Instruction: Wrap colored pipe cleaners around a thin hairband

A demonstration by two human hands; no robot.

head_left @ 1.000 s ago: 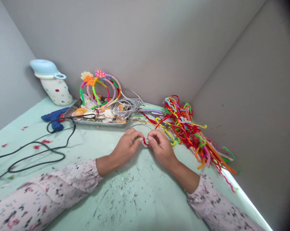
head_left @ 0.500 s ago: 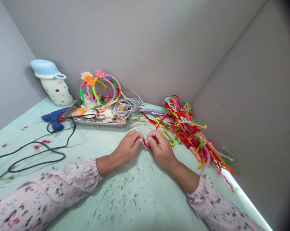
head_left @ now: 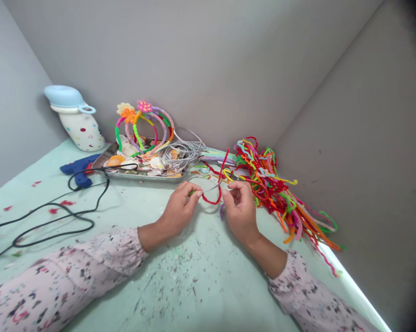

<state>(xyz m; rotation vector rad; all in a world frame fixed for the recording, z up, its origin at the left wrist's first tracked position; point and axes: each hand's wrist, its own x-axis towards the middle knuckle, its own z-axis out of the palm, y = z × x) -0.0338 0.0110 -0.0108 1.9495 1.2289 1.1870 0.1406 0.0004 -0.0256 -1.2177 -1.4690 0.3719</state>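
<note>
My left hand (head_left: pixel 179 210) rests on the pale green table (head_left: pixel 180 281) with its fingers pinched on a thin grey headband (head_left: pixel 209 187) that has a green wrapped end. My right hand (head_left: pixel 240 210) is closed beside it, pinching a red pipe cleaner (head_left: pixel 217 184) that loops under the band and sticks up between the two hands. A purple bit shows at the right thumb. Both forearms wear speckled pink sleeves.
A heap of coloured pipe cleaners (head_left: pixel 273 189) lies at the right by the wall. A metal tray (head_left: pixel 142 174) holds shells, grey headbands and wrapped headbands (head_left: pixel 143 124). A blue glue gun (head_left: pixel 78 168) with black cord (head_left: pixel 55 216) and a white jug (head_left: pixel 78 120) sit left.
My hands have moved apart. The red pipe cleaner, earlier a small bit between the fingertips, now shows as a loop with one end standing up.
</note>
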